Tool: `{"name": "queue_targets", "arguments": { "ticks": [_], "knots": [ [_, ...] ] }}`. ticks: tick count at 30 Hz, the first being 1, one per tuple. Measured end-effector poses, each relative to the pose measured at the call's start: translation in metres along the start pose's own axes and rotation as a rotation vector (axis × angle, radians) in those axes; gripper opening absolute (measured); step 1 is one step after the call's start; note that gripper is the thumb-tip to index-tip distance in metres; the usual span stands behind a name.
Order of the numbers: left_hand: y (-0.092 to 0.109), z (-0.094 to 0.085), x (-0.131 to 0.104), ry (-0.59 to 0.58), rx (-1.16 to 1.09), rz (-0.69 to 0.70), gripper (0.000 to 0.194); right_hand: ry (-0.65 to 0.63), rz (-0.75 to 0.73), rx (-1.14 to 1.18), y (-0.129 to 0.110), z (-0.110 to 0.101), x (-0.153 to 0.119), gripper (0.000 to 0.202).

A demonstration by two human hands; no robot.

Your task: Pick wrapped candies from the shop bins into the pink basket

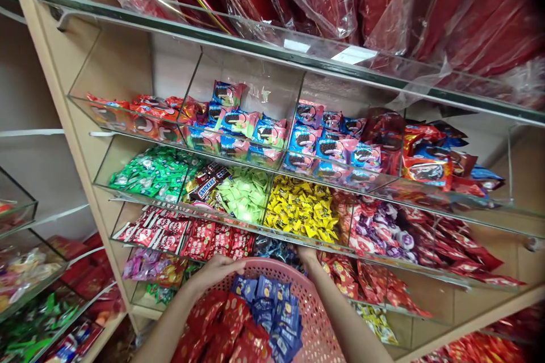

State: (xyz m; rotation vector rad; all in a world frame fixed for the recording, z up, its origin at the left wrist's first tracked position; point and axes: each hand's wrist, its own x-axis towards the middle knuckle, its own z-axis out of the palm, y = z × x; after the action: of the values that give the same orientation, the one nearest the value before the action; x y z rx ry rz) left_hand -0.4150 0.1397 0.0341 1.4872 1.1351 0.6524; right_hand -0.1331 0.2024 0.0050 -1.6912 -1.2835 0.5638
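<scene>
Overhead, SNICKERS bars (pixel 207 181) readable; left hand (pixel 217 270) grips pink basket (pixel 317 317) rim, right hand (pixel 307 254) grasp hidden

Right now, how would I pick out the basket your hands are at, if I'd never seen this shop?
Start at the tiered clear candy bins on the wooden shelf unit. Below the yellow candies, at the bottom centre, is the pink basket, with the left hand on its far rim. It alone is perforated pink plastic, holding blue packets and red packets.

Bright, even light; glare on the clear bins (pixel 255 85); edges stretched and blurred.
</scene>
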Motion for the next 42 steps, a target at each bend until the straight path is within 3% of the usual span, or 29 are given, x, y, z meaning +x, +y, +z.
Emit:
{"name": "queue_targets", "arguments": {
  "ticks": [3, 10, 15, 20, 29, 42],
  "knots": [
    [0.002, 0.0, -0.001, -0.006, -0.021, -0.002, 0.045, -0.083, 0.085, 0.146, -0.006, -0.01, -0.022, 0.036],
    [-0.002, -0.001, -0.001, -0.027, -0.032, 0.021, 0.046, -0.282, 0.264, 0.574, -0.019, -0.059, -0.09, 0.044],
    [-0.004, 0.001, -0.002, 0.004, -0.057, 0.028, 0.045, -0.233, 0.206, 0.469, -0.013, -0.072, -0.121, 0.047],
    [-0.002, 0.004, -0.006, 0.057, -0.06, -0.017, 0.046, -0.141, 0.11, 0.361, -0.006, -0.073, -0.127, 0.047],
    [-0.018, 0.006, 0.004, 0.106, -0.034, 0.033, 0.05, -0.18, 0.063, 0.311, 0.009, -0.07, -0.128, 0.045],
    [-0.01, 0.006, -0.003, 0.099, -0.044, 0.017, 0.051, -0.2, 0.007, 0.251, 0.011, -0.068, -0.129, 0.047]
  ]
}}
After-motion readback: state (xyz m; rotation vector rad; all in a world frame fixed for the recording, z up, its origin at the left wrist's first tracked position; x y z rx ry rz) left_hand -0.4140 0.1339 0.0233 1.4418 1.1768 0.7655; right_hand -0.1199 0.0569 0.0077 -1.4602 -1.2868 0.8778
